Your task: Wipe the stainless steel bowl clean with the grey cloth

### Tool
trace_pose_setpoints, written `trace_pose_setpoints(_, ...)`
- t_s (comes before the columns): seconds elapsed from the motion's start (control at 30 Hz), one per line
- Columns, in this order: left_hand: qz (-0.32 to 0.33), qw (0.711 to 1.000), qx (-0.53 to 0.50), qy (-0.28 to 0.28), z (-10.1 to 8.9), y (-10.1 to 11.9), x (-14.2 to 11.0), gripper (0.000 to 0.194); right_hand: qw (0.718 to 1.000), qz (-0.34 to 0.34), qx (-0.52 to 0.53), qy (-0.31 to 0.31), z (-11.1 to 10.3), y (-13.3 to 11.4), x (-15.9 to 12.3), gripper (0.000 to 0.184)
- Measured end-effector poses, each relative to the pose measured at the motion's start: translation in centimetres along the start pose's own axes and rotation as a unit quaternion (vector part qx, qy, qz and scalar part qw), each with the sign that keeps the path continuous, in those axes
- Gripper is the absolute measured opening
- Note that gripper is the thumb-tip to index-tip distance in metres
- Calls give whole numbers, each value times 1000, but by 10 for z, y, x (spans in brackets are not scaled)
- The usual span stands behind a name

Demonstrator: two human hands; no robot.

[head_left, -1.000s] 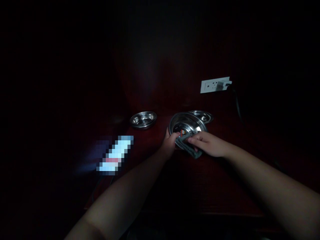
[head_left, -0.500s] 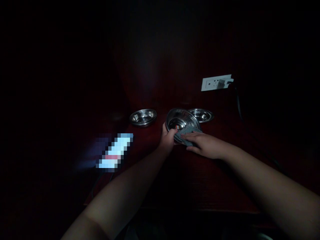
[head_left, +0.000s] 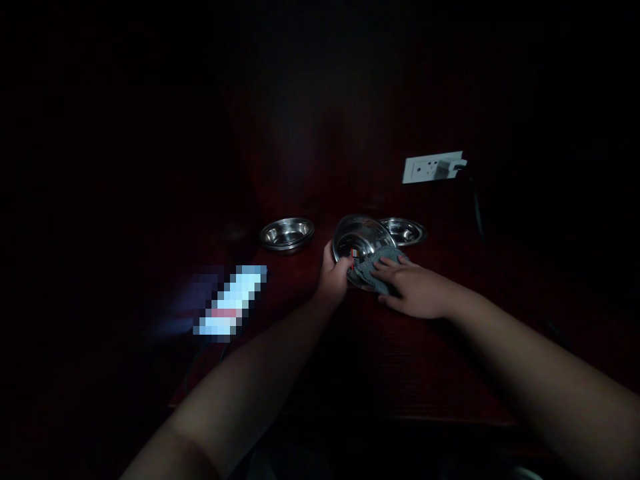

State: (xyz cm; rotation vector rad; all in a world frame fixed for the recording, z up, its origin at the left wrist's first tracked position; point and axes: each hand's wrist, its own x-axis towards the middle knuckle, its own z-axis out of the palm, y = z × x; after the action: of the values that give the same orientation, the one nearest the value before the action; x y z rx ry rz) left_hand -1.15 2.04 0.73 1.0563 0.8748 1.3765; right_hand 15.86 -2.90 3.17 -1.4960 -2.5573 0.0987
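Note:
A shiny metal bowl [head_left: 363, 232] is tilted with its hollow side toward me, above the dark red table. My left hand [head_left: 334, 277] grips its left rim, thumb on the inside and the other fingers mostly hidden behind. Inside the bowl, near that thumb, is a small orange and white sticker [head_left: 355, 253]. My right hand [head_left: 417, 288] presses a grey-green cloth [head_left: 376, 265] against the bowl's lower right side, its fingers spread over the cloth. Behind the bowl on the right lies another metal dish [head_left: 411, 232], partly covered by it.
Stacked metal bowls [head_left: 287, 235] stand left of my hands. A lit phone-like screen [head_left: 233, 303], pixelated, lies nearer on the left, with a thin cable by it. A white wall socket [head_left: 425, 168] with a plug and cord is at the back right. The surroundings are very dark.
My right hand and the cloth have shifted slightly right along the bowl, and the fingers are more spread. The bowl stays in my left hand, almost unmoved.

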Motion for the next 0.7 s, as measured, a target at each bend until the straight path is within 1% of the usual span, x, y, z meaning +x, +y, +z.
trace_pose_setpoints(0.1,24,1000,16,3,-3,-6,4,56,999,-21,30,-8,-2,-1,-1,51)
trace_pose_setpoints(0.27,57,998,10,16,-3,-8,7,49,994,-57,94,-20,-7,-7,-2,57)
trace_pose_setpoints(0.33,69,997,2,19,-1,-5,5,46,990,-73,122,-5,-6,-10,-3,58)
trace_pose_setpoints(0.4,77,997,-5,23,1,-1,2,43,986,-89,136,24,-2,-13,-2,58)
trace_pose_setpoints(0.47,77,997,-7,30,3,1,0,41,985,-100,133,53,3,-16,-1,58)
trace_pose_setpoints(0.53,74,997,-9,34,3,1,0,41,985,-106,119,68,7,-18,1,59)
trace_pose_setpoints(0.7,77,997,-20,21,2,-7,6,42,993,-75,65,60,5,-21,4,50)
